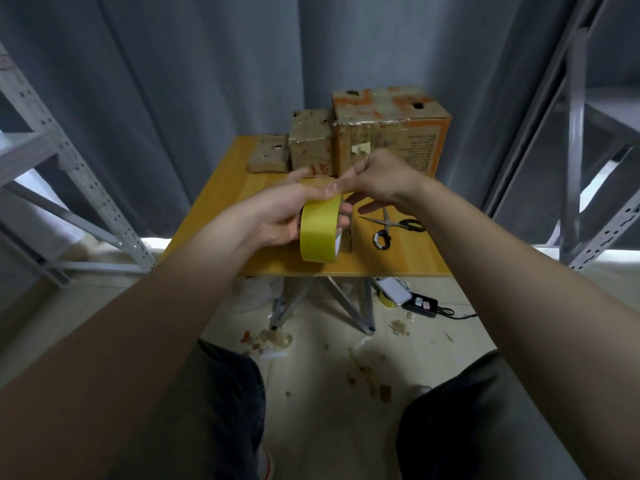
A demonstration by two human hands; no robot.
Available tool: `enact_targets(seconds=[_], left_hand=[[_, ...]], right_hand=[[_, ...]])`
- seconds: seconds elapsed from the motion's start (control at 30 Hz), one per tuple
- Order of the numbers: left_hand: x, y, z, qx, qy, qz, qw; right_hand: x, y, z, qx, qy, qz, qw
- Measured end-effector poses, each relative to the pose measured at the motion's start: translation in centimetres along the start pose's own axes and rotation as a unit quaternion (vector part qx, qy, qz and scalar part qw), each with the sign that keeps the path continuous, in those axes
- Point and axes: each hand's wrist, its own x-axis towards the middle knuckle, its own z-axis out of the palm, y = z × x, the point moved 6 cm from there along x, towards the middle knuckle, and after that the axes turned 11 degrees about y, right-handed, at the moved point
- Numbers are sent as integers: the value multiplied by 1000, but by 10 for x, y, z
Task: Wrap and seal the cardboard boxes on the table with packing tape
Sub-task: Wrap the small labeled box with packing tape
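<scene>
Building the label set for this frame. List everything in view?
boxes: 3, brown, worn, row at table's back
tape: 1 roll, yellow, held above table
scissors: 1, black handles, on table right of tape
table: 1, yellow wood
racks: 2, grey metal, left and right
curtain: grey, behind
adapter: 1, black, floor under table
scraps: several, floor
left hand: grips tape
right hand: fingers pinch at tape's top
</scene>
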Motion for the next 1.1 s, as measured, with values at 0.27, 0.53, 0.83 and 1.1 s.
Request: enact_targets(seconds=[0.27,0.53,0.83,1.1], left_hand=[[-7,-13,5,64,6,6,998],[-13,-5,4,143,29,53,988],[-25,-58,8,127,-34,-63,989],[-22,-99,-1,92,-21,-171,981]], right_hand=[[7,-9,-4,-36,64,-87,994],[15,-3,-4,73,68,-44,994],[45,17,-27,95,98,5,991],[72,40,-18,72,155,45,984]])
